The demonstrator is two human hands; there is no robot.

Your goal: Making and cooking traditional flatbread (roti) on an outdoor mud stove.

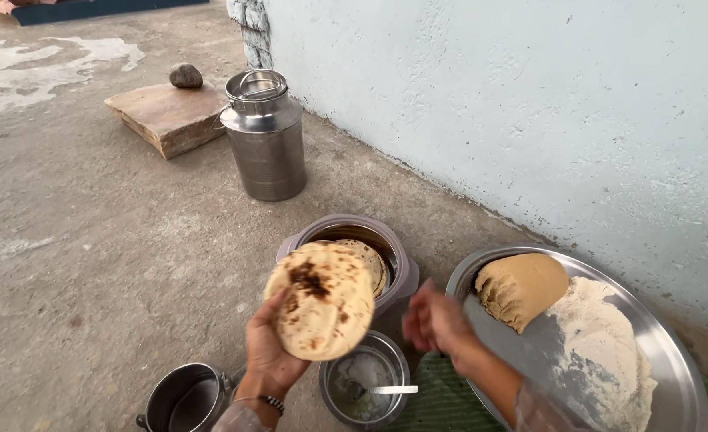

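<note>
Outdoor setup on a rough concrete floor (90, 240) next to a pale blue wall (530, 104), everything just sitting on the ground.

The left hand (270, 352) is raised palm up, fingers curled under a cooked flatbread (322, 300), gripping it from below. The flatbread is round with dark scorch marks and tilts a bit toward the camera. It's held just in front of a round insulated container (398, 264) that already has more flatbreads (370, 260) stacked inside.

The right hand (434, 320) is blurry, hovering between the container and a big steel tray (674, 376). It looks loosely open with nothing in it, not touching the flatbread.

On the tray there's a lump of tan dough (522, 288) at the far end and a heap of flour (602, 352) beside it, touching the dough.

Right below the flatbread sits a small steel bowl (366, 388) with some whitish stuff in it and a spoon (390, 390) resting across it. To the left of that, a steel pot (186, 396) at the bottom edge.

Farther back near the wall, a steel milk can (266, 136) with a lid, and just beside it a wooden slab (166, 116) with a stone (185, 76) on top.
</note>
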